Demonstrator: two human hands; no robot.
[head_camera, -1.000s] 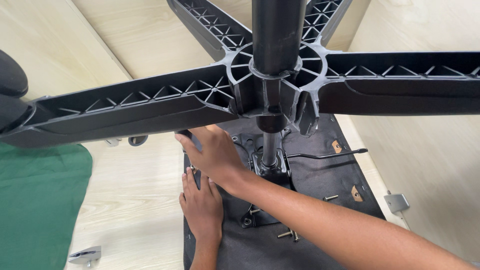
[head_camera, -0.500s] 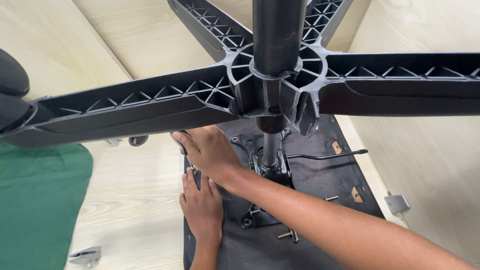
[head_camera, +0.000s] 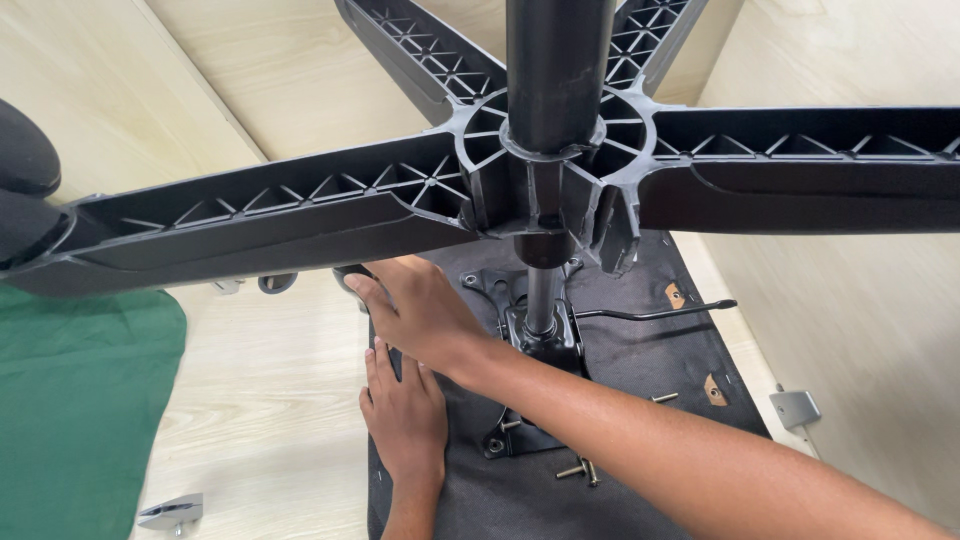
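An office chair lies upside down. Its black five-arm base and centre column fill the upper view. Below is the black seat underside with a metal mechanism plate. My left hand rests flat, fingers apart, on the seat's left edge. My right hand reaches across from the lower right and lies just beyond the left one, its fingers curled over the seat's far left corner beside the mechanism plate.
Loose bolts lie on the seat near the plate, and a thin lever sticks out to the right. A green cloth covers the floor at left. Small metal brackets lie on the pale wooden floor. A caster is at far left.
My right hand has shifted slightly along the seat's left corner. The left hand and the chair base have stayed still.
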